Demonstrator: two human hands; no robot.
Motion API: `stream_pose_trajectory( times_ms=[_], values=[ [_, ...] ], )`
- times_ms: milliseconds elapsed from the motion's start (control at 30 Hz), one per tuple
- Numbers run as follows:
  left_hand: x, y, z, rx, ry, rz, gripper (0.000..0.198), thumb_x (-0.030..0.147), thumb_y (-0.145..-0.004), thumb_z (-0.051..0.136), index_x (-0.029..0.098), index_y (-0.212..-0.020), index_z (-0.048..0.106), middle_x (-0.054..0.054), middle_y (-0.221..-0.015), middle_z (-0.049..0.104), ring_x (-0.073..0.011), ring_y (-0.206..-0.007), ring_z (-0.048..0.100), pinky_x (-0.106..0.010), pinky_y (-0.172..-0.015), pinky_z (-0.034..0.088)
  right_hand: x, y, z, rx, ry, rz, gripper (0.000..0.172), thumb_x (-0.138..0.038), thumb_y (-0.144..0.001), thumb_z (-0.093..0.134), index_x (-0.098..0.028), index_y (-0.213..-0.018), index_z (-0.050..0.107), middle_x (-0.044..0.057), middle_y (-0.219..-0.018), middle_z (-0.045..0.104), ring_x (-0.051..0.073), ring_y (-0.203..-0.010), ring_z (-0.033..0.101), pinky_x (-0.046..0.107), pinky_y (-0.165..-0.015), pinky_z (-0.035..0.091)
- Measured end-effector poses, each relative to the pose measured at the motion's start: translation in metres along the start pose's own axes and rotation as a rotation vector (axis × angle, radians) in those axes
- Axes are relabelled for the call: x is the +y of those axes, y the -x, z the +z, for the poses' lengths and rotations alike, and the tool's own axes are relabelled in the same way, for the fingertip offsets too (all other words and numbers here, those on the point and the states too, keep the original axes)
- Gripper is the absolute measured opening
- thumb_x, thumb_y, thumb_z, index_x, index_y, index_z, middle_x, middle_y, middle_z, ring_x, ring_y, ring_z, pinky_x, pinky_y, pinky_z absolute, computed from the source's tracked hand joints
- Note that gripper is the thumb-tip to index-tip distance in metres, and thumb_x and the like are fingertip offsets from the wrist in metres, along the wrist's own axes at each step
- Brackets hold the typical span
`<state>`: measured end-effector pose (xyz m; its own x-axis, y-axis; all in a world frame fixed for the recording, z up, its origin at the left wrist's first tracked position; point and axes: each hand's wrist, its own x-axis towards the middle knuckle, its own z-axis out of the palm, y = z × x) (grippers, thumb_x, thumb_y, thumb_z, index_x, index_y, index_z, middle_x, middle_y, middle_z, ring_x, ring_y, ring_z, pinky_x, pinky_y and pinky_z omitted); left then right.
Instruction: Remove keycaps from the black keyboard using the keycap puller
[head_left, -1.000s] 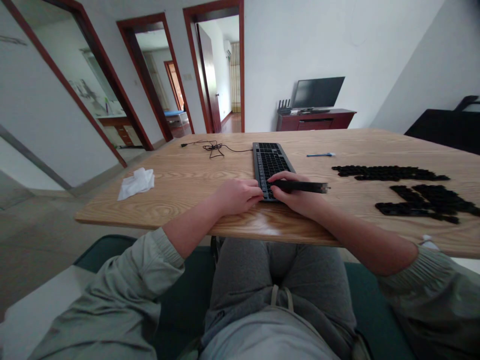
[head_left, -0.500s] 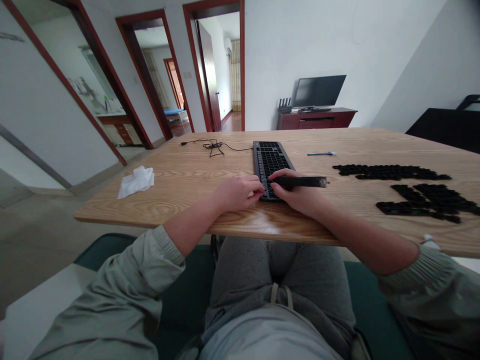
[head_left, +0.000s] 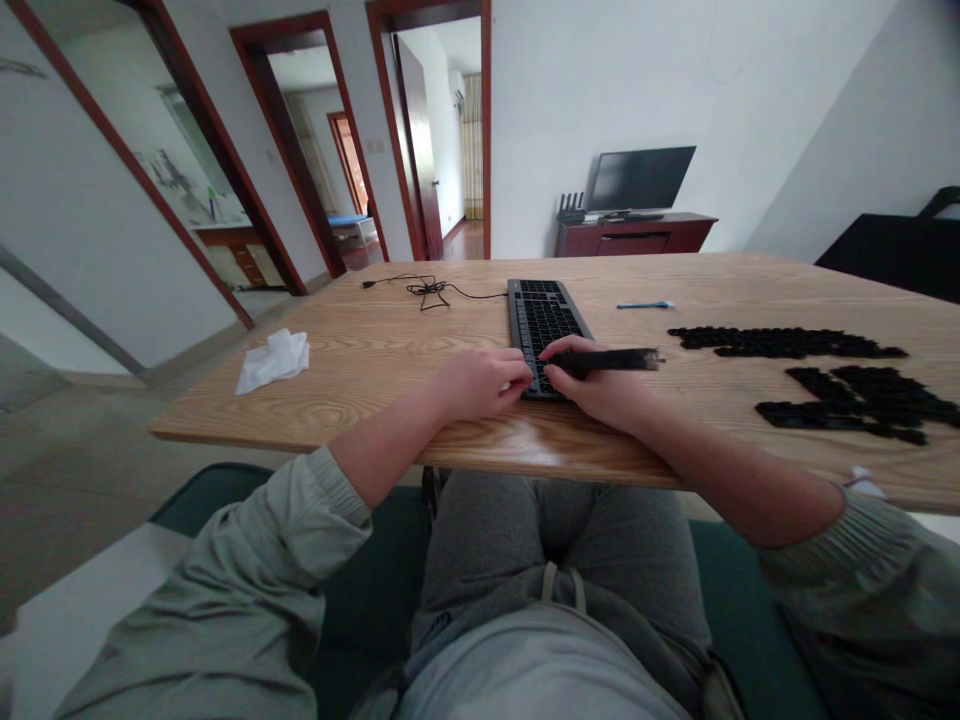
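The dark grey keyboard [head_left: 551, 310] lies lengthwise away from me on the wooden table, its keycaps apparently off. At its near left edge, my left hand [head_left: 495, 383] is closed, fingers curled onto the corner. My right hand [head_left: 600, 392] reaches over the near right part and grips a black stick-like tool [head_left: 619, 360] between thumb and fingers. One end of that tool points down at the keyboard; the other sticks out to the right, blurred. Several groups of loose black keycaps [head_left: 787, 343] are laid out on the table at the right.
A blue-handled brush [head_left: 645, 305] lies beyond my right hand. A black cable [head_left: 431, 290] is coiled at the far left of the keyboard. Crumpled white tissue [head_left: 274, 362] sits near the left edge of the table [head_left: 360, 380]. A small white item [head_left: 862, 480] rests by my right forearm.
The tool in my right hand has shifted slightly and its outer end is now blurred by motion. Both hands stay at the same part of the keyboard.
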<state>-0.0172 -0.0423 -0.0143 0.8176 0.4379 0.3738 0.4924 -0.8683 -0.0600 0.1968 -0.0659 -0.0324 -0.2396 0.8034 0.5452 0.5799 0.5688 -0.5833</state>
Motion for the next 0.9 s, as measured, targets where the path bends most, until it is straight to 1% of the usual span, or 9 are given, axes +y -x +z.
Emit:
stream_pose_trajectory(
  times_ms=[167, 333, 467, 500, 567, 633, 700, 767, 900],
  values=[
    [-0.002, -0.003, -0.003, -0.025, 0.016, 0.005, 0.022, 0.024, -0.093, 0.048, 0.019, -0.093, 0.070, -0.004, -0.096, 0.070, -0.0158, -0.085, 0.064, -0.028, -0.075, 0.045, 0.001, -0.001, 0.000, -0.018, -0.012, 0.037, 0.015, -0.029, -0.085, 0.057, -0.022, -0.094, 0.066, 0.003, -0.086, 0.067, 0.018, -0.075, 0.061, 0.032, -0.069, 0.051],
    [0.001, 0.001, -0.002, -0.028, -0.042, 0.047, 0.025, 0.026, -0.095, 0.045, 0.019, -0.091, 0.069, -0.004, -0.095, 0.069, -0.0157, -0.084, 0.063, -0.028, -0.073, 0.044, -0.001, 0.001, -0.002, -0.060, -0.005, -0.007, 0.012, -0.026, -0.083, 0.057, -0.023, -0.091, 0.066, 0.003, -0.089, 0.068, 0.019, -0.084, 0.062, 0.034, -0.078, 0.052],
    [0.003, 0.002, -0.001, -0.042, -0.069, 0.053, 0.027, 0.027, -0.097, 0.043, 0.020, -0.092, 0.068, -0.004, -0.096, 0.069, -0.0158, -0.086, 0.063, -0.028, -0.074, 0.044, -0.003, 0.001, -0.003, -0.069, -0.007, -0.020, 0.012, -0.027, -0.082, 0.057, -0.022, -0.089, 0.066, 0.004, -0.090, 0.068, 0.020, -0.086, 0.062, 0.035, -0.081, 0.051],
    [0.003, 0.002, -0.002, -0.046, -0.069, 0.046, 0.027, 0.027, -0.097, 0.043, 0.020, -0.092, 0.068, -0.003, -0.096, 0.069, -0.0157, -0.086, 0.063, -0.028, -0.074, 0.044, -0.005, 0.001, -0.004, -0.070, -0.012, -0.012, 0.012, -0.027, -0.082, 0.057, -0.022, -0.089, 0.066, 0.004, -0.089, 0.068, 0.019, -0.084, 0.062, 0.034, -0.079, 0.051],
    [0.004, 0.000, -0.003, -0.055, -0.071, 0.033, 0.027, 0.026, -0.096, 0.043, 0.020, -0.092, 0.069, -0.004, -0.097, 0.069, -0.0156, -0.086, 0.063, -0.028, -0.073, 0.044, -0.008, 0.001, -0.005, -0.097, -0.025, 0.050, 0.015, -0.027, -0.082, 0.055, -0.021, -0.092, 0.065, 0.003, -0.081, 0.066, 0.017, -0.073, 0.061, 0.031, -0.069, 0.050],
    [0.005, -0.001, -0.005, -0.063, -0.080, 0.028, 0.027, 0.025, -0.096, 0.043, 0.019, -0.089, 0.069, -0.004, -0.096, 0.069, -0.0157, -0.084, 0.063, -0.028, -0.072, 0.043, -0.012, 0.002, -0.006, -0.144, -0.047, 0.144, 0.018, -0.028, -0.083, 0.054, -0.021, -0.097, 0.064, 0.000, -0.069, 0.062, 0.014, -0.057, 0.055, 0.028, -0.055, 0.045],
    [0.007, -0.001, -0.007, -0.068, -0.092, 0.033, 0.028, 0.025, -0.095, 0.042, 0.019, -0.088, 0.069, -0.004, -0.096, 0.069, -0.0158, -0.084, 0.063, -0.029, -0.071, 0.043, -0.015, 0.003, -0.007, -0.180, -0.077, 0.207, 0.020, -0.028, -0.084, 0.053, -0.021, -0.099, 0.063, -0.003, -0.059, 0.056, 0.012, -0.048, 0.050, 0.025, -0.048, 0.040],
    [0.010, -0.001, -0.006, -0.071, -0.105, 0.041, 0.028, 0.025, -0.096, 0.042, 0.020, -0.090, 0.069, -0.004, -0.096, 0.069, -0.0160, -0.085, 0.063, -0.029, -0.072, 0.043, -0.017, 0.006, -0.008, -0.192, -0.106, 0.217, 0.019, -0.028, -0.083, 0.053, -0.021, -0.098, 0.062, -0.004, -0.056, 0.055, 0.012, -0.046, 0.049, 0.025, -0.046, 0.038],
    [0.016, 0.000, -0.004, -0.065, -0.146, 0.042, 0.030, 0.025, -0.096, 0.041, 0.019, -0.088, 0.069, -0.005, -0.094, 0.068, -0.0165, -0.085, 0.063, -0.029, -0.072, 0.044, -0.015, 0.008, -0.007, -0.190, -0.130, 0.211, 0.018, -0.027, -0.082, 0.053, -0.023, -0.097, 0.062, -0.005, -0.056, 0.055, 0.012, -0.047, 0.050, 0.024, -0.046, 0.039]
  ],
)
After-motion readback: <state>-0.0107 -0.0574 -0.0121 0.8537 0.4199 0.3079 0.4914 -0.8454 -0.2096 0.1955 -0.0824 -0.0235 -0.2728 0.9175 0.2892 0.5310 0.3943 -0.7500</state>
